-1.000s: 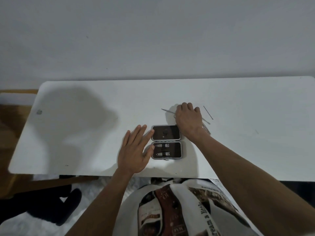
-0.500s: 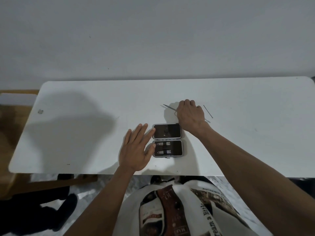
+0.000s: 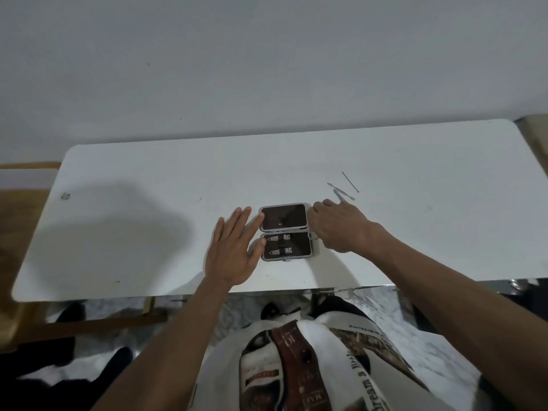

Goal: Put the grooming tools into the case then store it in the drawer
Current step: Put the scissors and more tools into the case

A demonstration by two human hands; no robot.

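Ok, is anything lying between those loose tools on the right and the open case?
Only the right hand, which sits beside the case, between it and the loose tools. Otherwise bare table. The left hand rests on the case's opposite side.

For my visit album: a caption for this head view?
Left hand steadies the open case; right hand reaches beside it on the table.

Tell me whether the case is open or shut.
Open: the case lies flat on the table, both dark halves up, two tools in the near half.

Open case (image 3: 286, 231) between 2 hands, thin tools (image 3: 344, 189) lying beyond.
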